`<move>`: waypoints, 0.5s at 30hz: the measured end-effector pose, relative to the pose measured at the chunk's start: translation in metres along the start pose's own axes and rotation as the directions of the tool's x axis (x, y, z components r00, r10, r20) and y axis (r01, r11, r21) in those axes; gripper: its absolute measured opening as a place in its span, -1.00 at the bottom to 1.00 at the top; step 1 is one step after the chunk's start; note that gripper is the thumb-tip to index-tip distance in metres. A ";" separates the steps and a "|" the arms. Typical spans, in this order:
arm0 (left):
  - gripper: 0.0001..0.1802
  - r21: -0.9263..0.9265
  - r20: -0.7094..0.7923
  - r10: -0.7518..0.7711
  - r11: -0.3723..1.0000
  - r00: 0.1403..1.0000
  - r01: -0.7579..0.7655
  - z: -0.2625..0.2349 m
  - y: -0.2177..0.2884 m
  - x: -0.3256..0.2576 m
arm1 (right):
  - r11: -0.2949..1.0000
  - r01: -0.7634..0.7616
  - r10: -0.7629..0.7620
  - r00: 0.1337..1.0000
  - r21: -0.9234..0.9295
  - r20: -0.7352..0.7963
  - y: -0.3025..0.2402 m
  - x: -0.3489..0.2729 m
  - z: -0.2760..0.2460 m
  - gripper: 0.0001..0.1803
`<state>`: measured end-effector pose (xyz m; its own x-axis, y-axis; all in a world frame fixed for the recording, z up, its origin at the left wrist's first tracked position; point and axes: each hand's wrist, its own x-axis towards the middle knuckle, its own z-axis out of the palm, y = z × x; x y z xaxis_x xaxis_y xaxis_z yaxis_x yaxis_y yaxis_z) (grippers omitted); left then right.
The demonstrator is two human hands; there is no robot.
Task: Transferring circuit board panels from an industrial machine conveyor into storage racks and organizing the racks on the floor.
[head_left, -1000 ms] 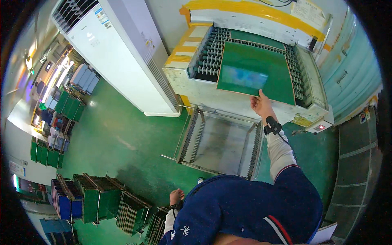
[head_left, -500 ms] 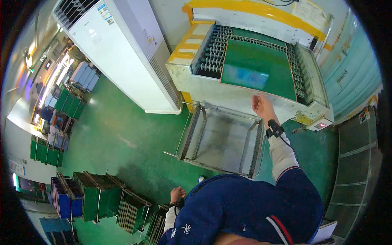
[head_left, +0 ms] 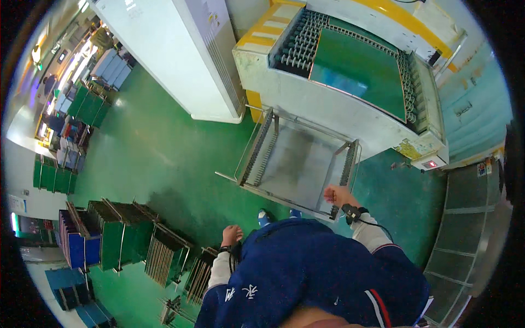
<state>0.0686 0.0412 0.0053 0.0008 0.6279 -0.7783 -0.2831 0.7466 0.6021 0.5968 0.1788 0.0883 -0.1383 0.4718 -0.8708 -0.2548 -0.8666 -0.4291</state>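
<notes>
My right hand (head_left: 337, 195) hangs over the near right corner of a metal slotted rack (head_left: 280, 198); its fingers are curled, with nothing visible in them. I cannot tell whether it touches the rack's rail. Low beside my body, my left hand (head_left: 232, 235) is loosely closed, and no object shows in it. Beyond the rack, a large flat green panel (head_left: 358, 68) with thin copper-coloured edges lies on the rollers (head_left: 301, 46) of a white machine (head_left: 322, 101), apart from both hands.
A tall white cabinet-like unit (head_left: 169, 54) stands left of the machine. Racks packed with green panels (head_left: 128, 240) and blue panels (head_left: 85, 251) line the lower left. A grey panelled cabinet (head_left: 465, 235) is at the right. My shoes (head_left: 264, 217) are on the green floor (head_left: 142, 158).
My right hand has drawn back from the green panel's near edge to above the rack. My view has shifted, and the panel appears a little farther onto the rollers.
</notes>
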 end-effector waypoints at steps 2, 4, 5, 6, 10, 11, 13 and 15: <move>-0.88 0.031 -0.019 -0.001 1.000 1.000 0.001 -0.003 -0.007 0.000 | 0.994 -0.031 0.029 0.999 -0.108 -0.018 0.014 -0.014 0.020 -0.65; -0.88 -0.106 -0.124 -0.140 0.986 0.982 0.127 0.007 0.008 -0.007 | 0.989 -0.049 0.050 0.999 -0.140 0.004 0.021 -0.036 0.041 -0.64; -0.88 -0.126 -0.116 -0.147 0.983 0.982 0.132 0.010 0.012 -0.007 | 0.979 -0.039 0.044 0.999 -0.202 0.018 0.028 -0.028 0.035 -0.63; -0.88 -0.145 -0.107 -0.154 0.980 0.982 0.138 0.011 0.015 -0.008 | 0.965 -0.029 0.038 0.999 -0.261 0.031 0.039 -0.011 0.024 -0.62; -0.88 -0.010 -0.100 -0.120 0.993 0.988 0.119 0.012 0.028 -0.016 | 0.954 0.004 0.014 0.998 -0.298 0.059 0.058 0.015 0.011 -0.54; -0.87 -0.034 -0.069 -0.109 0.994 0.992 0.107 0.008 0.029 -0.014 | 0.947 0.004 0.025 0.996 -0.322 0.085 0.061 0.020 0.006 -0.53; -0.86 -0.095 -0.024 -0.090 0.992 0.996 0.087 -0.015 0.022 -0.007 | 0.917 0.015 -0.011 1.000 -0.398 0.013 0.055 0.002 0.032 -0.49; -0.83 -0.071 -0.014 -0.053 0.996 0.998 0.052 -0.025 0.024 0.000 | 0.907 0.024 -0.005 0.999 -0.420 0.046 0.058 0.004 0.038 -0.49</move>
<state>0.0378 0.0534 0.0148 0.0028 0.5841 -0.8117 -0.3505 0.7608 0.5462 0.5454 0.1362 0.0690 -0.1810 0.4829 -0.8568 0.1680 -0.8432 -0.5107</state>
